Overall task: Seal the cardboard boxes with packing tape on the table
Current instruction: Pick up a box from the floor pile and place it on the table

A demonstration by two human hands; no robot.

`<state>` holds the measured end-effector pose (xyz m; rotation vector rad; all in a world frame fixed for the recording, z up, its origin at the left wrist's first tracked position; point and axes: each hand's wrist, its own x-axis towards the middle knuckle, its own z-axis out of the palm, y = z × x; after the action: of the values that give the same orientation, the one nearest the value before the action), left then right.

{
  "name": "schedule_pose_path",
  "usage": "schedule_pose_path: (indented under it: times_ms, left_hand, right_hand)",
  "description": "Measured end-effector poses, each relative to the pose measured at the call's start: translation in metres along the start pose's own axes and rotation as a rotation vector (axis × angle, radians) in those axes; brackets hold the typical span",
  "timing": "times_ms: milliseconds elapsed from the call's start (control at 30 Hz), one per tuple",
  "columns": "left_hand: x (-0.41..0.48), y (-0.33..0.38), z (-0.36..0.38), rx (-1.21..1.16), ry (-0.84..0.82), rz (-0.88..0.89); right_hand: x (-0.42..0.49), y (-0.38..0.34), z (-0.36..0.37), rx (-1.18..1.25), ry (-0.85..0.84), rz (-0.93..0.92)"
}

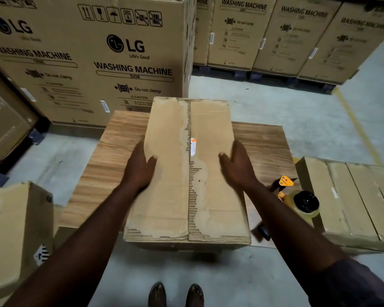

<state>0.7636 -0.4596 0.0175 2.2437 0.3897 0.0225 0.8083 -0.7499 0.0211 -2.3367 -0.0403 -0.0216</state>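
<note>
While left hand point(139, 168) and right hand point(238, 167) press flat on its sides, the box point(171, 129) seems stiff, best held there.

Left arm point(82, 238) and right arm point(282, 220) bare, reaching forward. Left hand point(140, 168) and right hand point(238, 166) apart, palms facing inward, fingers straight, thumbs angled inward. Right hand slightly blurred. Dark sleeve point(350, 282) on right upper arm.

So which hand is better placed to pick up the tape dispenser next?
The right hand. The tape dispenser lies on the table just beside its forearm; the left hand rests against the opposite side of the box, which stands between.
</note>
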Motion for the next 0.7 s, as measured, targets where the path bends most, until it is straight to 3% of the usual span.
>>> schedule_pose_path:
  times_ms: [100, 200, 400, 700]
  left_hand:
    - [-0.055, -0.005, 0.016, 0.335, 0.023, 0.220]
    - [-0.124, -0.017, 0.032, 0.499, 0.018, 0.395]
    - [-0.172, -0.019, 0.038, 0.495, 0.088, 0.344]
    - [-0.165, -0.017, 0.033, 0.262, 0.215, 0.316]
  right_hand:
    - [-0.029, 0.000, 0.003, -0.329, -0.161, -0.267]
    - [-0.051, 0.003, 0.002, -0.414, -0.265, -0.302]
    - [-0.052, -0.003, 0.003, -0.386, -0.232, -0.267]
    - [-0.055, -0.006, 0.009, -0.362, -0.185, -0.222]
